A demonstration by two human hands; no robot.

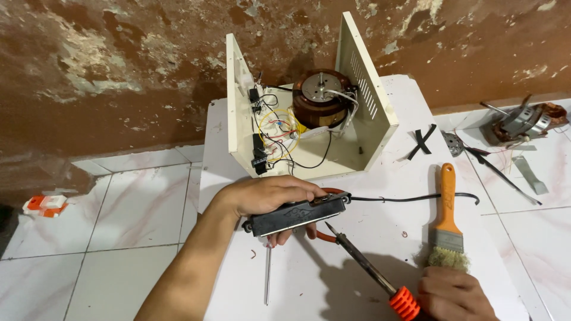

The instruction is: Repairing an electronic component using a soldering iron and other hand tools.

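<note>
My left hand [267, 196] grips a long black panel part [295, 215], holding it on edge over the white board [380, 279]. My right hand [455, 294] holds a soldering iron [366, 261] by its orange grip, the tip pointing up-left and close under the black part. A black cable [410, 197] runs right from the part. Orange-handled pliers [324, 235] lie partly hidden beneath the part. Behind stands an open cream metal case [363, 77] with a copper-wound round transformer [321, 98] and coloured wires inside.
A paintbrush [447, 220] with an orange handle lies at right. A thin metal rod [267, 276] lies near the front. Black strips [421, 141] and a motor [520, 123] sit at far right. An orange-white box [46, 205] is on the tiled floor at left.
</note>
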